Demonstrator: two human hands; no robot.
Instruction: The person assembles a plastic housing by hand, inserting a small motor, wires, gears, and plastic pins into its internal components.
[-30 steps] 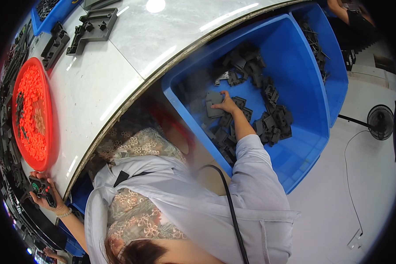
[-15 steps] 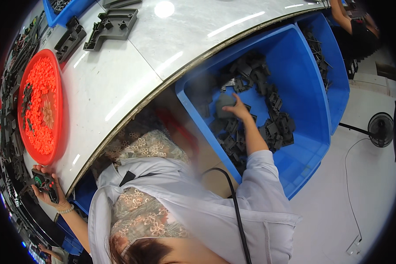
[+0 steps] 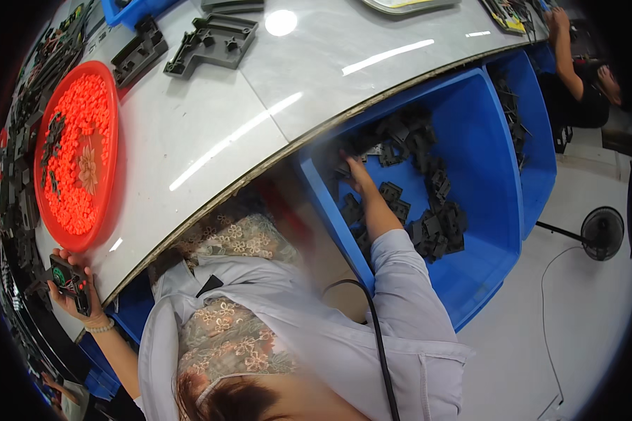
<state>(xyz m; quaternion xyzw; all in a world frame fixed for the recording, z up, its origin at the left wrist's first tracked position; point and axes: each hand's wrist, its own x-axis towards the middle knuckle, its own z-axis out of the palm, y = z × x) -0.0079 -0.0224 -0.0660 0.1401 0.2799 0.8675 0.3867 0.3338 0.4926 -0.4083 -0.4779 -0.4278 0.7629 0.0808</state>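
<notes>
My left hand (image 3: 95, 318) is wrapped round a small dark plastic casing (image 3: 69, 282) beside the table edge. The casing's open face shows a round green part and small red pieces. My right hand (image 3: 359, 175) reaches down into a large blue bin (image 3: 481, 175), close to its left wall. Loose dark grey plastic housings (image 3: 428, 231) lie in the bin around that hand. Its fingertips are blurred and partly hidden among the dark parts, so whether they grip one cannot be made out.
On the white table (image 3: 211, 126) stands a red basin (image 3: 112, 151) of small orange-red pieces with some dark bits. Beyond it lie larger dark plastic frames (image 3: 214, 45). Another blue bin (image 3: 534, 140), a black fan (image 3: 602, 228) and a co-worker's arm (image 3: 567, 63) are at the right.
My right hand has moved left inside the bin, toward its near-left wall. The grey housing beside its fingers no longer shows clearly. My left hand still holds the casing; the view has shifted slightly.
</notes>
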